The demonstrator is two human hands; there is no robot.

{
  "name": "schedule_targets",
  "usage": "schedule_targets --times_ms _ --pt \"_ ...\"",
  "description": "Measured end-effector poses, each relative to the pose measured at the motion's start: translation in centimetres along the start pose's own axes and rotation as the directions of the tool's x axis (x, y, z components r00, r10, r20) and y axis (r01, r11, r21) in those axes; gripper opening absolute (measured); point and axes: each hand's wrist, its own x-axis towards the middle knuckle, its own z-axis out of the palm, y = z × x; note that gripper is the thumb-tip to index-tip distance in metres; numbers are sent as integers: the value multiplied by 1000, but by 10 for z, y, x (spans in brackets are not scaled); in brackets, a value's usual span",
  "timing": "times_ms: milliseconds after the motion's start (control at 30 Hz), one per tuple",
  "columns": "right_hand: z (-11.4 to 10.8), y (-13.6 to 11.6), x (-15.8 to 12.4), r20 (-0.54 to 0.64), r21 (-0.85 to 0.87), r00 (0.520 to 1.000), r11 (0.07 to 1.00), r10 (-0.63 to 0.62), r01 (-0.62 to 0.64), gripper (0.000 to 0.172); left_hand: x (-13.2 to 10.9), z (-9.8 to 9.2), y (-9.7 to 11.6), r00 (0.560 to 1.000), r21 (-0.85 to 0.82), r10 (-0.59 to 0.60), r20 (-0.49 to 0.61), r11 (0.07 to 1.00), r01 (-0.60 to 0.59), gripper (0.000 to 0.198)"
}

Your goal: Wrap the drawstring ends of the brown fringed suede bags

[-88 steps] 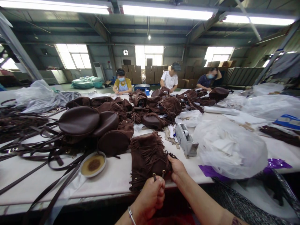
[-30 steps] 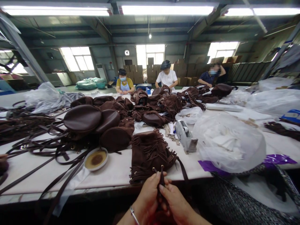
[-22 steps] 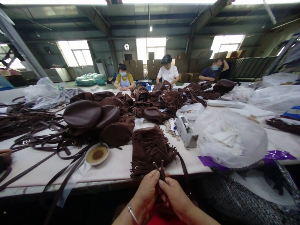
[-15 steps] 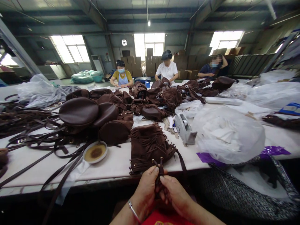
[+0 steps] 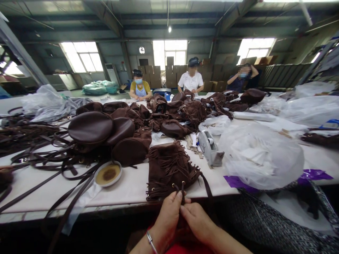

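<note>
Suede fringed bag (image 5: 169, 165), both hands (image 5: 182, 218) apparently pinching drawstring (image 5: 182, 192)

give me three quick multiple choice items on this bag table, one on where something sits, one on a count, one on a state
1. Where is the small round dish relative to the fringed bag?
A. on top of it
B. on the table to its left
C. behind the tape dispenser

2. How many other people sit at the far end of the table?
A. one
B. three
C. five

3. What are the hands doing?
A. both pinch the dark cords at the fringed bag's near edge
B. both lie flat on the table
C. one lifts the tape dispenser

Answers:
1 B, the dish lies on the white tabletop left of the bag.
2 B, three seated figures show beyond the bag pile.
3 A, the left hand and right hand meet on the cords.
</note>
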Motion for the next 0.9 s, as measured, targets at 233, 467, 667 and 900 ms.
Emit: schedule_targets --times_ms 233,467,667,900 --pt "-61 -69 7 198 -616 841 603 -504 507 31 6 4 -2 996 6 -42 -74 999 42 50" --pt "-64 -60 62 472 -734 741 252 -478 630 64 -9 13 14 991 5 -94 -91 995 95 53" --pt "-70 -81 95 164 -856 692 247 -703 454 24 -9 26 71 998 68 60 33 996 -62 41" --pt "-128 -127 109 -1 -835 646 356 -763 419 60 9 34 156 971 -88 139 195 988 -124 33"
